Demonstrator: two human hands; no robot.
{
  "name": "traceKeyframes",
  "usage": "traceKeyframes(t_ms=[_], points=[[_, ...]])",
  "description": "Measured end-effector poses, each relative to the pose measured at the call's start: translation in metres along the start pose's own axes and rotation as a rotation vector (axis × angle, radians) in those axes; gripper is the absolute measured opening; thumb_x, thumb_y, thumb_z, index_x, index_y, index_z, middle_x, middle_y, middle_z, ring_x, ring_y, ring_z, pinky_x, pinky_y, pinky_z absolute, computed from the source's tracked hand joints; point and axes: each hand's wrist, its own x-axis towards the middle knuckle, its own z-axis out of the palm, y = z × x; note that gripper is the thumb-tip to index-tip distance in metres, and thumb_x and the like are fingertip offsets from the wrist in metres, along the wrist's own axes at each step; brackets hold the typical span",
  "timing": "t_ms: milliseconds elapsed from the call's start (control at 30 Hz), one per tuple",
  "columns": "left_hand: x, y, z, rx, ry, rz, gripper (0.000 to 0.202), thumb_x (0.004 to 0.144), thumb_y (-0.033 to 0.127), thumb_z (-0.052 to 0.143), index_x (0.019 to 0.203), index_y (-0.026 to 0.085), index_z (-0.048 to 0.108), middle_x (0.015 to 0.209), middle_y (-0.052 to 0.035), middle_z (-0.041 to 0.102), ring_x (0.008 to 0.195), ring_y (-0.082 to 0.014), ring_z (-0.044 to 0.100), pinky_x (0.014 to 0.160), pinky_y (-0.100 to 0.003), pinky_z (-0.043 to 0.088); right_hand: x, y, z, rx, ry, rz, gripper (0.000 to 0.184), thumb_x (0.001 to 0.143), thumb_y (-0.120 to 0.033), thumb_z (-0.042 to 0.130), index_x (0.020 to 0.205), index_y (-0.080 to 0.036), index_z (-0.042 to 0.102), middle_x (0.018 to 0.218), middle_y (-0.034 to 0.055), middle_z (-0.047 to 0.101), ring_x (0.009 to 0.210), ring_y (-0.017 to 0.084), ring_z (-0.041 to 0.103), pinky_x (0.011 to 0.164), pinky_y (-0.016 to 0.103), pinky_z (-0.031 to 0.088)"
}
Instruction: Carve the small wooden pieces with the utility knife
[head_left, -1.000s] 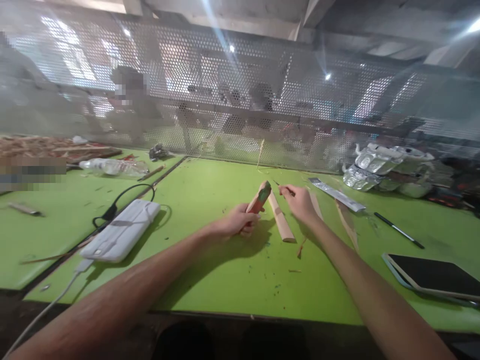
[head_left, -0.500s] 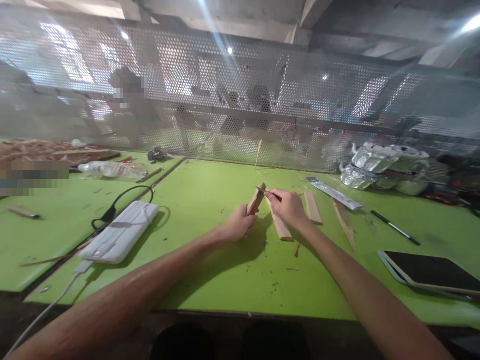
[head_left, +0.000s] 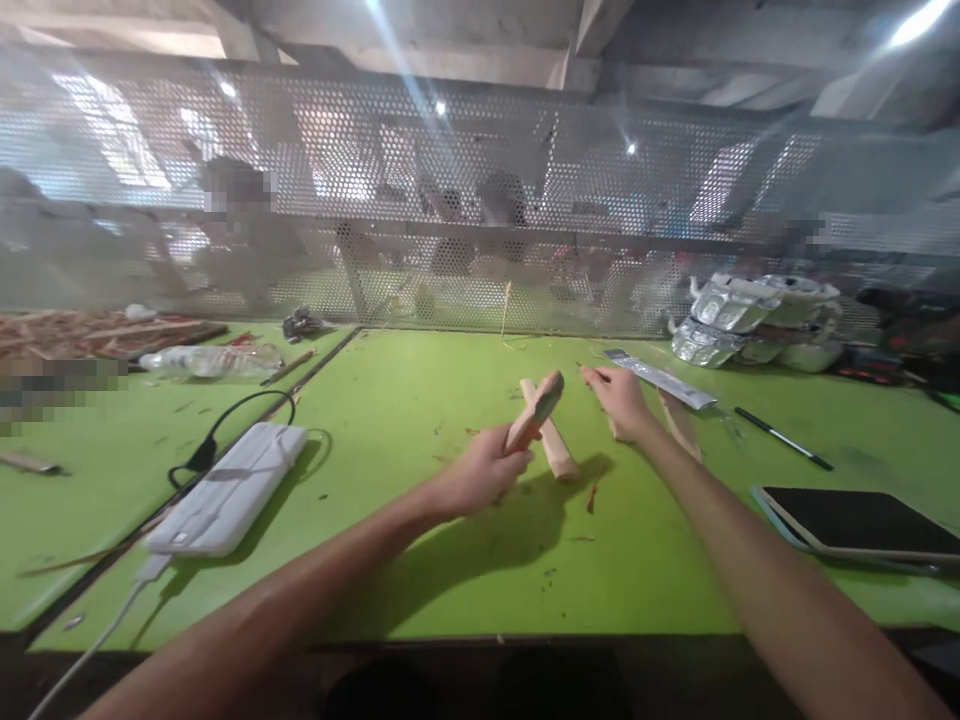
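Observation:
My left hand (head_left: 484,468) is wrapped round a strip of wood (head_left: 536,410) and holds it slanting up, its far end dark and rounded. Behind it, a second wooden strip (head_left: 561,458) lies on the green table. My right hand (head_left: 619,395) is pinched on a thin, pointed tool (head_left: 582,368); only its tip shows, so its kind is unclear. The tool is apart from the held strip. Below my right hand another wooden piece (head_left: 616,430) is mostly covered, and a flat wooden piece (head_left: 679,425) lies to its right.
A silver packet (head_left: 664,380), a pen (head_left: 784,438) and a tablet (head_left: 862,520) lie at the right. Foil-like silver pots (head_left: 720,315) stand behind. A white power bank (head_left: 225,490) with cables and a plastic bottle (head_left: 214,362) are left. A perforated screen (head_left: 450,230) closes off the back.
My right hand has moved right, carrying the thin tool off the wooden strip's end. My left hand has lowered slightly and the strip now leans further right. The view has shifted slightly.

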Motion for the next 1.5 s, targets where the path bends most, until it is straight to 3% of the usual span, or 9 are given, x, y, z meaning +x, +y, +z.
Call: traceKeyframes(t_ms=[133,233,367,633,1033,1167,1300,1400,1500], points=[[0.011,-0.003,-0.011,0.211,0.306,-0.055,0.021,0.103,0.015,0.049,0.12,0.013,0.06,0.078,0.001,0.052,0.059,-0.0133,0.047,0.052,-0.025,0.039,0.004,-0.008,-0.003,0.073,-0.047,-0.059,0.059,0.103,-0.07,0.048,0.072,-0.024,0.07,0.057,0.0034,0.057,0.054,0.02,0.047,0.052,0.033,0.03],[0.02,-0.014,-0.02,0.362,0.402,-0.063,0.019,0.103,0.013,0.049,0.119,0.015,0.06,0.082,-0.0029,0.058,0.065,-0.0164,0.052,0.055,-0.026,0.037,-0.007,-0.032,0.003,0.107,-0.064,-0.127,0.055,0.105,-0.065,0.047,0.086,-0.022,0.076,0.064,0.0059,0.064,0.056,0.021,0.05,0.053,0.033,0.033],[0.022,-0.024,-0.021,0.401,0.375,-0.007,0.017,0.105,0.017,0.048,0.119,0.018,0.058,0.083,-0.0038,0.061,0.068,-0.0189,0.055,0.058,-0.027,0.037,-0.024,-0.054,0.01,0.144,-0.17,-0.224,0.056,0.109,-0.058,0.044,0.104,-0.015,0.08,0.069,0.0074,0.069,0.053,0.018,0.049,0.05,0.031,0.034],[0.022,-0.024,-0.018,0.449,0.418,-0.018,0.012,0.103,0.017,0.052,0.113,0.019,0.058,0.077,-0.0016,0.058,0.064,-0.0203,0.052,0.058,-0.03,0.032,-0.032,-0.067,0.016,-0.069,-0.141,-0.43,0.048,0.11,-0.045,0.051,0.095,-0.014,0.084,0.072,0.0079,0.074,0.054,0.015,0.052,0.051,0.029,0.033],[0.025,-0.025,-0.02,0.428,0.435,-0.088,0.004,0.101,0.015,0.058,0.1,0.019,0.059,0.075,-0.0012,0.056,0.062,-0.0187,0.052,0.055,-0.029,0.033,-0.028,-0.062,0.027,-0.11,-0.151,-0.412,0.047,0.112,-0.044,0.05,0.102,-0.015,0.085,0.08,0.0088,0.078,0.056,0.015,0.054,0.051,0.029,0.031],[0.017,-0.019,-0.009,0.429,0.351,-0.096,0.013,0.105,0.016,0.049,0.111,0.016,0.061,0.076,-0.0027,0.057,0.061,-0.0179,0.053,0.054,-0.028,0.037,-0.01,-0.031,0.014,-0.132,-0.089,-0.16,0.05,0.112,-0.041,0.048,0.09,-0.013,0.082,0.064,0.0078,0.069,0.049,0.015,0.045,0.051,0.033,0.028],[0.017,-0.018,-0.005,0.483,0.304,-0.101,0.023,0.108,0.019,0.044,0.119,0.015,0.063,0.084,-0.0058,0.063,0.065,-0.0178,0.058,0.055,-0.027,0.043,0.003,0.0,-0.003,-0.141,-0.019,0.019,0.056,0.107,-0.056,0.053,0.073,-0.016,0.074,0.065,0.0084,0.069,0.056,0.016,0.048,0.054,0.031,0.028],[0.021,-0.021,-0.012,0.583,0.338,-0.104,0.03,0.109,0.02,0.038,0.125,0.015,0.063,0.086,-0.0071,0.068,0.066,-0.0179,0.061,0.055,-0.027,0.044,0.0,-0.007,-0.005,-0.049,-0.073,-0.021,0.059,0.105,-0.063,0.049,0.084,-0.015,0.078,0.068,0.0067,0.07,0.059,0.017,0.051,0.055,0.03,0.029],[0.022,-0.022,-0.019,0.654,0.371,-0.113,0.033,0.108,0.019,0.037,0.129,0.013,0.062,0.092,-0.0108,0.072,0.069,-0.0193,0.065,0.055,-0.028,0.046,-0.011,-0.033,0.0,0.074,-0.127,-0.152,0.059,0.105,-0.062,0.049,0.098,-0.013,0.082,0.072,0.0084,0.073,0.058,0.017,0.05,0.055,0.031,0.031]])
